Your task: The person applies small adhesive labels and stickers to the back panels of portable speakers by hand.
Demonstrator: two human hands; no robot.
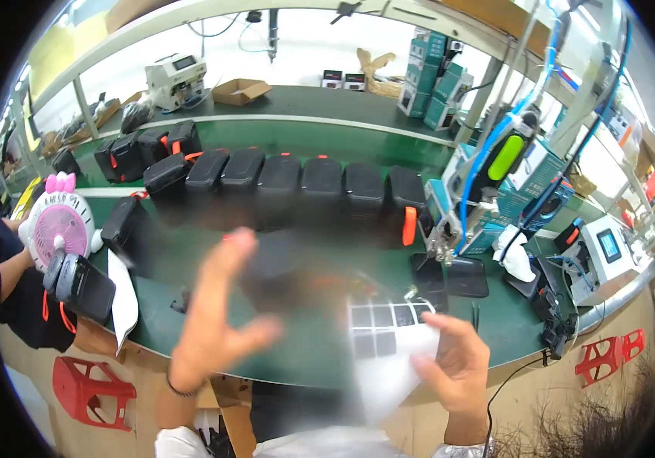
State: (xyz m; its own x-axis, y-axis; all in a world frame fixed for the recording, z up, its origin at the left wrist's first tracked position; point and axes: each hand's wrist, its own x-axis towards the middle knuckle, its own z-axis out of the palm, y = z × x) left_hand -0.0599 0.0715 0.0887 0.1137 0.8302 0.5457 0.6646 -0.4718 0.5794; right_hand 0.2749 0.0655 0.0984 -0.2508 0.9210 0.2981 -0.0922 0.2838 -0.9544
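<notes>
My left hand [220,320] is raised over the green bench with thumb and fingers spread, smeared by motion and holding nothing. Just beyond its fingertips stands a dark, boxy black case [270,267], too blurred for detail. At the bench's front edge, my right hand [456,365] has its thumb over the side of a white label sheet [400,351] and its fingers at the upper corner. Rows of dark grey rectangles cover the sheet's top part; its lower end hangs blurred past the edge. Black cases [280,177] with red-orange tabs form a row farther back.
A pink-and-white fan [60,223] and more black devices [87,288] stand at left, beside another person's arm [16,271]. A green-and-black tool [504,158] hangs at right above teal boxes [530,175]. Black trays [466,276] and a white machine [608,248] sit at right.
</notes>
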